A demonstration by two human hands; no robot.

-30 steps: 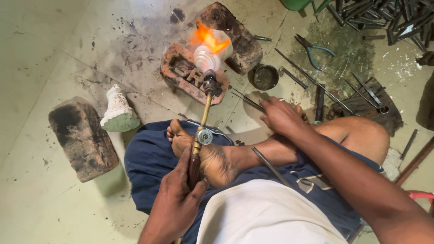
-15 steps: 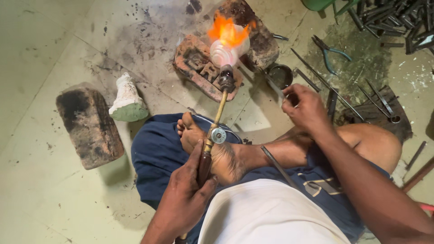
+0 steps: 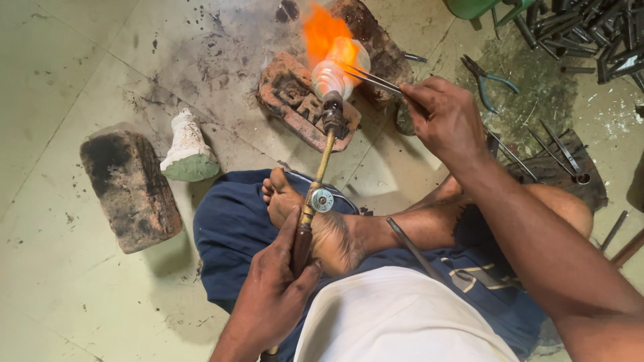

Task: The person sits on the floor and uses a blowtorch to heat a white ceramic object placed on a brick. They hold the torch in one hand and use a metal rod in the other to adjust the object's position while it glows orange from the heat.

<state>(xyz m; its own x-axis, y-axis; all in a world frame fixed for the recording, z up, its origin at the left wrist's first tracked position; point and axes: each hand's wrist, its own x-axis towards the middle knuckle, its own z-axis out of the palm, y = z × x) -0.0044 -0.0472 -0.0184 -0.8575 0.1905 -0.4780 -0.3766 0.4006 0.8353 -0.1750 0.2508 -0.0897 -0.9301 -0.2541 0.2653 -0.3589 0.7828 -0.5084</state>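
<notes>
Here, left to right: the left hand (image 3: 275,288) grips a brass torch (image 3: 315,194) pointing far, its orange flame (image 3: 325,33) over a scorched brick (image 3: 295,100); the right hand (image 3: 446,121) pinches tweezers (image 3: 369,77) whose tips reach into the flame.

Soft even daylight on the pale floor (image 3: 80,295), flame (image 3: 322,30) overexposed with orange glare, soft shadows beside the brick (image 3: 131,191), slight wide-angle stretching at edges, mostly sharp

No packages, labels, signs, screens.
</notes>
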